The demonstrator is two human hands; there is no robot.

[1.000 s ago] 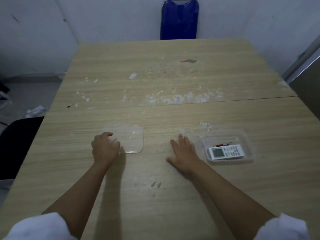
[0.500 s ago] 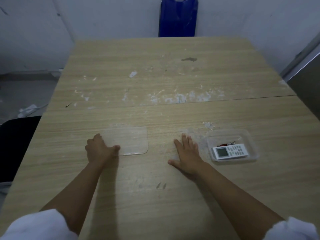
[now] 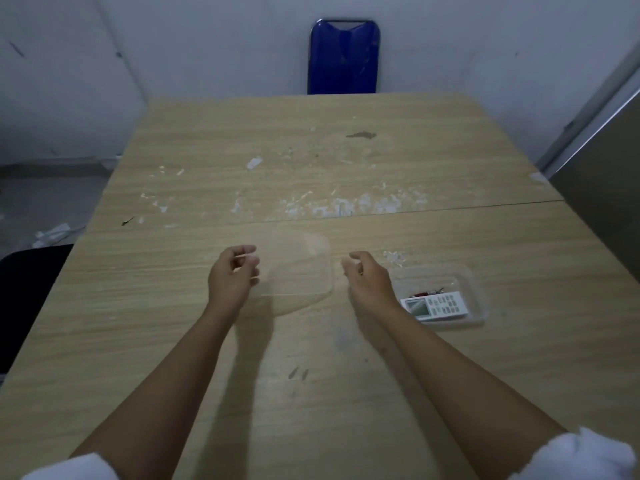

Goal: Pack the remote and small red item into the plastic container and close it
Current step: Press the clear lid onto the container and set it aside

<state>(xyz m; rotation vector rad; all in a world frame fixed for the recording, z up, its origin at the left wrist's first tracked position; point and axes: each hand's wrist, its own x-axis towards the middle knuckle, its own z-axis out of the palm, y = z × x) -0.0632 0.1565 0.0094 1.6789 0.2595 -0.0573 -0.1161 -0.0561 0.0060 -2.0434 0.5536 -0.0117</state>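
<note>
A clear plastic container (image 3: pixel 475 283) stands open on the wooden table (image 3: pixel 311 403), right of centre. Inside it lie a white remote (image 3: pixel 437 305) and, just behind it, a small red item (image 3: pixel 423 293). The clear lid (image 3: pixel 298 268) hangs tilted a little above the table, casting a shadow below. My left hand (image 3: pixel 231 277) pinches the lid's left edge. My right hand (image 3: pixel 367 279) hovers between lid and container, fingers curled, thumb close to the lid's right edge; I cannot tell whether it touches.
White scraps and scuffs (image 3: pixel 346 204) mark the table's middle, along a seam. A blue chair back (image 3: pixel 343 57) stands beyond the far edge, a black seat (image 3: pixel 31 289) is at the left, and a grey cabinet (image 3: pixel 602 188) is at the right.
My left hand has lifted the lid off the table and carried it rightward. My right hand has risen from lying flat on the table and curled toward the lid.
</note>
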